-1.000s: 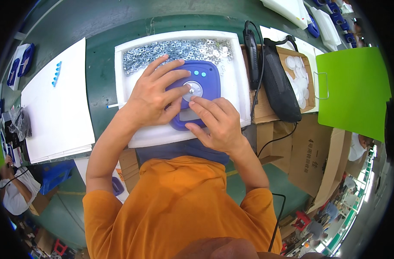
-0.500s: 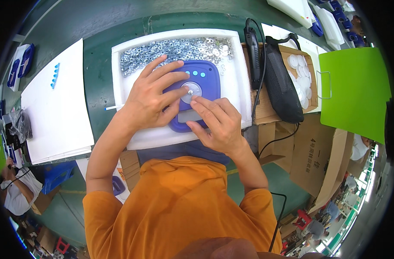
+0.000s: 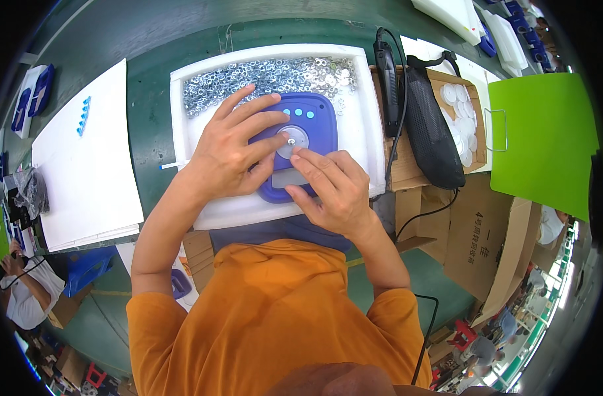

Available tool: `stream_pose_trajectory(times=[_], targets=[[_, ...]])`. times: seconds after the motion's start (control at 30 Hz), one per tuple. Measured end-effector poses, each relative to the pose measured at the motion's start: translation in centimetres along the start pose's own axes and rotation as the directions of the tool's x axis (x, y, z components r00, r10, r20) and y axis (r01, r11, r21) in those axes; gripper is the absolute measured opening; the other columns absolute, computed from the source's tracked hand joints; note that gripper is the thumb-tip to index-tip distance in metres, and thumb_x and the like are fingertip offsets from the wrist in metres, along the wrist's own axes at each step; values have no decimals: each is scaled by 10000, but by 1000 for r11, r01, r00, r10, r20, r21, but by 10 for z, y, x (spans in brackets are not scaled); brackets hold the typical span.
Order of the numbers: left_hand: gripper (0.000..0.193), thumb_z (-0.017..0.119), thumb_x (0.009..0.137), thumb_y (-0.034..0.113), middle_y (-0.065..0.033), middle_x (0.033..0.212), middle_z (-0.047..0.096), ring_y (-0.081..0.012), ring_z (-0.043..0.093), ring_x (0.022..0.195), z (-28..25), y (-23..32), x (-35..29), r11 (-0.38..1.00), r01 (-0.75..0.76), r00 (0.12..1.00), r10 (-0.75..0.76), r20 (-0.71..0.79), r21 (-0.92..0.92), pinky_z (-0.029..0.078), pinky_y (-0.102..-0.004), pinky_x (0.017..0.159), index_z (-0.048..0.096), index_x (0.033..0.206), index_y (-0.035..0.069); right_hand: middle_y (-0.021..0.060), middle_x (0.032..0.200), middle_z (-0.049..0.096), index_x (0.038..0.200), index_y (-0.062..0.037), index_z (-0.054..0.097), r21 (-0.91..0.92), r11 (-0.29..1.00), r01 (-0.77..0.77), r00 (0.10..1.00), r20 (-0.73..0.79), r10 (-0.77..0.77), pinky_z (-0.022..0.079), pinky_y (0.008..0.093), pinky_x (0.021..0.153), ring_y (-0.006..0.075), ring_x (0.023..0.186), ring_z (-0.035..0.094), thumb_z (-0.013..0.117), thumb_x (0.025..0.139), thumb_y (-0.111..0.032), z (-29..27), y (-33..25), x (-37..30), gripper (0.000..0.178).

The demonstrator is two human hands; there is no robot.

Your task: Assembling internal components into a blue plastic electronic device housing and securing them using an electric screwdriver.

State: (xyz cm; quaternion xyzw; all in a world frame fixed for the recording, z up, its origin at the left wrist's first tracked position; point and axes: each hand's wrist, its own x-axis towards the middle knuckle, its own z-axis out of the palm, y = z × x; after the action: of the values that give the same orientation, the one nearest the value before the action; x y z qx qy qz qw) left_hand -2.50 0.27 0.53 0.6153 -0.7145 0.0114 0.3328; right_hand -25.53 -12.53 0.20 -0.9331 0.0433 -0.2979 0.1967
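On blue casing (image 3: 324, 129), left hand (image 3: 238, 146) splayed, right hand (image 3: 337, 188) half-curled.

This is a factory floor, an assembly workshop. A green workbench (image 3: 153, 99) carries a white foam tray (image 3: 178, 125) with a heap of small metal nuts (image 3: 248, 82) along its far side and a blue plastic case (image 3: 324, 132) at its middle. To the right, white discs (image 3: 463, 122) fill a cardboard tray (image 3: 478, 109). More blue cases (image 3: 520, 30) line the far right. At the near right are people (image 3: 483, 350) and a red stool (image 3: 463, 335); another worker (image 3: 29, 300) sits at the near left.
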Motion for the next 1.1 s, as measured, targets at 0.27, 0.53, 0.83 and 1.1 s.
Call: stream_pose_trajectory(times=[0.27,0.53,0.83,1.1], targets=[[227,770,784,85,-90,1253,794,-343,698,1408,-3,1,3,998,-53,998,53,-32,-15,450,-631,1303,868,989,87,127,1253,818,1252,5,812,9,1000,-27,999,27,27,597,362,773,256,881,693,918,894,-221,-4,-2,3,436],[241,741,757,54,-110,1270,808,-377,682,1450,-5,2,2,997,-62,998,61,-21,-45,416,-699,1314,869,961,73,146,1281,812,1285,-5,788,230,968,-100,995,28,96,593,359,784,300,933,740,925,881,-91,-20,11,12,435],[215,722,783,73,-115,1315,796,-376,655,1477,-7,4,1,998,-33,999,33,-6,-59,396,-670,1341,877,932,76,216,1208,778,1402,-39,687,-504,703,-502,854,-160,495,630,601,880,463,1026,793,804,1029,-397,-53,134,47,530],[212,729,786,69,-128,1347,786,-400,630,1501,-6,0,-2,993,12,998,-19,-53,-119,399,-653,1341,882,933,73,254,1185,833,1318,-30,745,-580,540,-610,704,-83,706,633,558,944,468,1099,803,824,968,-454,-56,153,59,556]])
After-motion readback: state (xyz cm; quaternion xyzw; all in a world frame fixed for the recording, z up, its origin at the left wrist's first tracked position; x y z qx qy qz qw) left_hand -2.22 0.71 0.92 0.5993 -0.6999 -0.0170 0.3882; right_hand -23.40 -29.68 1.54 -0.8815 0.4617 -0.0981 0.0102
